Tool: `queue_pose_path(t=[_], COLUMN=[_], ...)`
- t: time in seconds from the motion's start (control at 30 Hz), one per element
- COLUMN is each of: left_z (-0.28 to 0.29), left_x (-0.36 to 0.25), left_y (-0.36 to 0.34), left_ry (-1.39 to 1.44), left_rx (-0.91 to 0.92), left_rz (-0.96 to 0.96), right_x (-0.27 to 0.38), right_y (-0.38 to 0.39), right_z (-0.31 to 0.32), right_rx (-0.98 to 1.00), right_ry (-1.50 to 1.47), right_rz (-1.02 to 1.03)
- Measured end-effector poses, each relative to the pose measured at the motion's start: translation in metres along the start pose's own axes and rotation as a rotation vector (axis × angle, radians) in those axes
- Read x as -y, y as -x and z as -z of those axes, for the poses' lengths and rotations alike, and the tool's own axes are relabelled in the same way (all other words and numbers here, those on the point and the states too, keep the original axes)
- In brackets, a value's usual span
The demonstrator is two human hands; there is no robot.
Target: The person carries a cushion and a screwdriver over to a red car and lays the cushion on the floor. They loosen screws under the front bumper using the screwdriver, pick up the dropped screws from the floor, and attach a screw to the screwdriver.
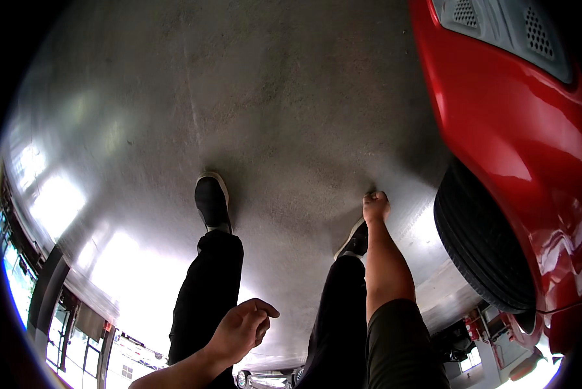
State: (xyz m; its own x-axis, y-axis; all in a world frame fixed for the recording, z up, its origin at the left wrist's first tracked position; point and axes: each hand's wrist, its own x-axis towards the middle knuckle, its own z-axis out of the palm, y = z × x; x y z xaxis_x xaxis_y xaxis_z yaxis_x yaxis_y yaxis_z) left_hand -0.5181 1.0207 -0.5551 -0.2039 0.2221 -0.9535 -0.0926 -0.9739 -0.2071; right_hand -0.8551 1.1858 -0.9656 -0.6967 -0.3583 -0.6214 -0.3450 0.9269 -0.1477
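Low in the picture, my left hand [239, 329] hangs in front of my left leg, its fingers loosely curled in and the forefinger a little straighter. No object shows in it. My right hand [376, 207] swings out ahead above my right shoe [354, 240], closed in a fist with nothing showing from it. Closest to that hand, on its right, is the black front tyre [475, 240] of a red car [492, 123]; the hand does not touch it.
Smooth grey floor [284, 97] stretches ahead, with bright reflections at the left. The car's headlight [508, 32] is at the upper right. My left shoe [212, 201] stands ahead of the right one. A dark post [47, 292] and bright windows line the lower left.
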Motion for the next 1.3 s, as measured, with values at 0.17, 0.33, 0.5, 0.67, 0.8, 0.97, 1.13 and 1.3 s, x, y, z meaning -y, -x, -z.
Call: queue_pose_path(t=[0.17,0.33,0.5,0.67,0.8,0.97,1.13,1.3], left_z=[-0.010,-0.013,-0.014,-0.016,-0.017,-0.015,-0.030,-0.006], left_x=[-0.003,-0.004,-0.004,-0.007,-0.007,-0.008,-0.009,0.014], left_y=[-0.005,-0.008,-0.008,-0.008,-0.010,-0.009,-0.019,-0.004], left_ry=[0.026,0.028,0.032,0.030,0.029,0.025,0.006,0.016], left_rx=[0.063,0.076,0.058,0.057,0.071,0.038,0.119,-0.073], left_rz=[-0.010,-0.005,0.012,0.020,-0.001,0.030,0.000,-0.153], right_x=[0.007,0.002,0.018,0.026,0.016,0.015,-0.004,0.134], right_y=[-0.013,-0.016,-0.006,-0.005,-0.014,-0.009,-0.029,0.140], right_z=[0.039,0.041,0.042,0.042,0.034,0.024,0.053,0.079], right_rx=[-0.075,-0.110,-0.026,-0.108,-0.181,-0.040,0.054,0.679], right_ry=[0.161,0.195,0.098,0.056,0.056,0.064,0.096,-0.500], right_rz=[0.211,0.291,0.182,0.193,0.198,0.102,0.159,0.075])
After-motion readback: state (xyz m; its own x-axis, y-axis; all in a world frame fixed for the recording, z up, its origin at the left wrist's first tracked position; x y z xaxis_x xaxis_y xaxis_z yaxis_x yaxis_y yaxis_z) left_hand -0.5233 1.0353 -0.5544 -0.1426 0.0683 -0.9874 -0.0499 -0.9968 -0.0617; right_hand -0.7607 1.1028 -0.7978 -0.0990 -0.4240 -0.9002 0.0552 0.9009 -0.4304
